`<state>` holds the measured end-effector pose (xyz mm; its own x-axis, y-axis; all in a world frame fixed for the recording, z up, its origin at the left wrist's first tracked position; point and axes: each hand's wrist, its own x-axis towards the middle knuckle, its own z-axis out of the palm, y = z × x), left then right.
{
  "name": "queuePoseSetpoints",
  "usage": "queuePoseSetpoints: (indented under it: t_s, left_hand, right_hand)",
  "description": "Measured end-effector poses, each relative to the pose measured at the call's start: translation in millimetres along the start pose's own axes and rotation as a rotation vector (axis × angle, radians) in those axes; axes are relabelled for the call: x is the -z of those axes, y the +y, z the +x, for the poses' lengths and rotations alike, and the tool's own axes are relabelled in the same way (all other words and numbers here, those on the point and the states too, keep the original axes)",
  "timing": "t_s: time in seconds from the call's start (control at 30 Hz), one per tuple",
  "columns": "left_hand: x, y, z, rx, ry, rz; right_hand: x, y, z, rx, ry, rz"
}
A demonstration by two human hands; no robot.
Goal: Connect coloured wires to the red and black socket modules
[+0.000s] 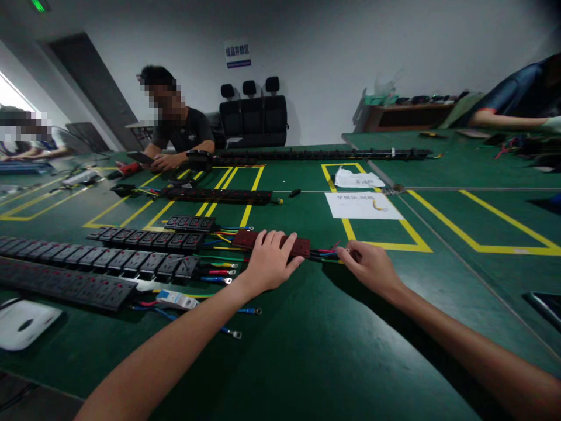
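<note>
A dark red socket module (300, 247) lies on the green table (280, 351), with my left hand (272, 260) resting over its middle, fingers spread across the top. Out of its right end run several coloured wires (325, 254). My right hand (366, 266) pinches the wire ends, thumb and fingers together, to the right of the module. More wires leave the module's left end, close to the rows of black socket modules (144, 240).
Long black socket strips (65, 280) with ring terminals lie at left. A white device (28, 324) sits near the left edge. Beyond are another strip (219, 195), paper sheets (362, 206) and yellow tape outlines. A person (179, 131) sits opposite; others are at both sides.
</note>
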<state>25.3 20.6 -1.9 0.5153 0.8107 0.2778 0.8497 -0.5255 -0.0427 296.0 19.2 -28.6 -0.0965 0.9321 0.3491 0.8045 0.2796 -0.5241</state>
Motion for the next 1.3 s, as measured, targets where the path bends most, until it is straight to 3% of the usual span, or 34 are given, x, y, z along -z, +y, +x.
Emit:
queuePoseSetpoints:
  t_s: [1.3]
  left_hand:
    - [-0.7,0.1,-0.7,0.000,0.009,-0.013]
  right_hand:
    - [0.2,1.7,1.3,-0.034,-0.088,-0.044]
